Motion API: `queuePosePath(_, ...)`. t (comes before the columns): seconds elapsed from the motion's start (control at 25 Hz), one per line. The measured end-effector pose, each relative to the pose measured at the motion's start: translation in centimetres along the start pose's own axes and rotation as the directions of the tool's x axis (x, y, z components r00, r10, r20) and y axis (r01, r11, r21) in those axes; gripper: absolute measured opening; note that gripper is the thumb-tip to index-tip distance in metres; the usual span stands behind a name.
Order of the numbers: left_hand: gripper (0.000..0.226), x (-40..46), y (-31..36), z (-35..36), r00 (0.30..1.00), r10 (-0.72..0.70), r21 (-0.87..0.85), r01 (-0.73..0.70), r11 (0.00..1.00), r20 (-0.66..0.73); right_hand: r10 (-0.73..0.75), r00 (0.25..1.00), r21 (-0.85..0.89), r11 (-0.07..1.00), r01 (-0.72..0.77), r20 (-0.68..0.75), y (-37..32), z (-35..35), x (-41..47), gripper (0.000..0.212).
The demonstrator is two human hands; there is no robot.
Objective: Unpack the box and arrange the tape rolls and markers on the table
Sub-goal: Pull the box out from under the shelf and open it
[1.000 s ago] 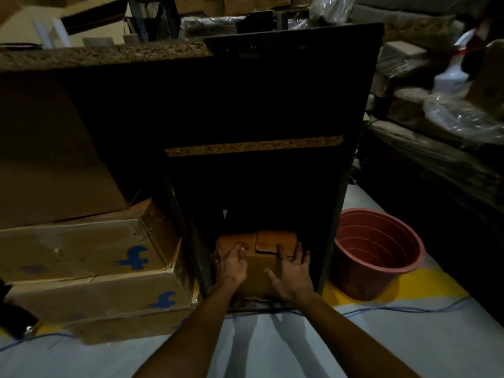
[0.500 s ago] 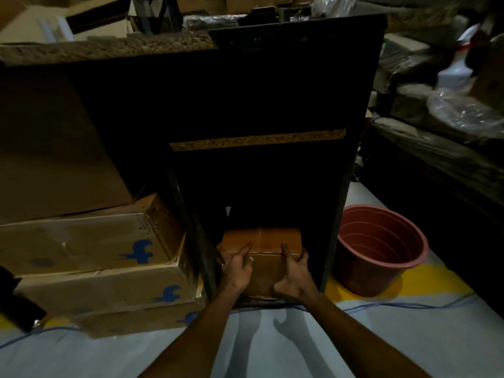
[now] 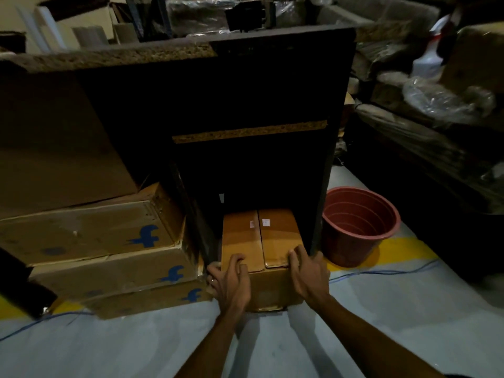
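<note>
One camera on the person's head looks forward and down, close above the floor [image 3: 381, 336].

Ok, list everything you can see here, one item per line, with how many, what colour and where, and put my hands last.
cardboard box: one, orange-brown, flaps closed, on the floor in the bottom opening of the dark cabinet
dark cabinet: one, black with raw chipboard edges, centre
printed boxes: three stacked, brown with blue logos, left of the cabinet
large carton: one, plain brown, on top of that stack
plastic pot: one, reddish-brown, on the floor right of the cabinet
cable: one, blue, along the floor
spray bottle: one, white, upper right
left hand: grips the box's near left corner
right hand: grips the box's near right corner
</note>
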State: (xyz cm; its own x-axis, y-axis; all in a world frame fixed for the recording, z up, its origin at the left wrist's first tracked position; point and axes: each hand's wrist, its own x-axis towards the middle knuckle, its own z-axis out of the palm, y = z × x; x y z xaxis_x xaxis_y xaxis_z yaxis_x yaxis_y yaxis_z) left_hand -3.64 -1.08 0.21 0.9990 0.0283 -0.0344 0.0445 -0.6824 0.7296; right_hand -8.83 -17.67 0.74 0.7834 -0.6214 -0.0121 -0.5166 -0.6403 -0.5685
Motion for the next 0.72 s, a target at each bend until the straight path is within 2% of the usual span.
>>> queuePosePath(0.12,0.014,2.9,0.4,-0.5,0.995,-0.024,-0.015,0.025,1.0,0.095,0.075,0.981,0.026,0.996,-0.081,0.177,-0.5,0.4,2.8,0.044)
queuePosePath(0.2,0.04,4.1,0.1,-0.5,0.984,0.006,0.011,-0.008,1.0,0.179,0.003,0.973,0.05,0.999,-0.015,0.232,-0.4,1.4,3.5,0.054)
queuePosePath(0.28,0.06,4.7,-0.4,-0.4,0.97,0.027,0.041,-0.038,0.998,0.242,-0.045,0.968,-0.013,0.999,0.05,0.246,-0.1,2.2,3.5,0.063)
queuePosePath(0.52,0.065,1.4,-1.4,-0.6,0.966,-0.006,0.09,-0.018,0.996,0.259,-0.047,0.968,-0.034,0.998,0.057,0.248,1.4,2.3,-0.7,0.07)
queuePosePath(0.72,0.064,-6.3,-4.2,-0.9,0.97,-0.05,0.097,0.028,0.995,0.239,-0.017,0.948,-0.047,0.998,0.033,0.319,3.9,-0.4,-6.8,0.07)
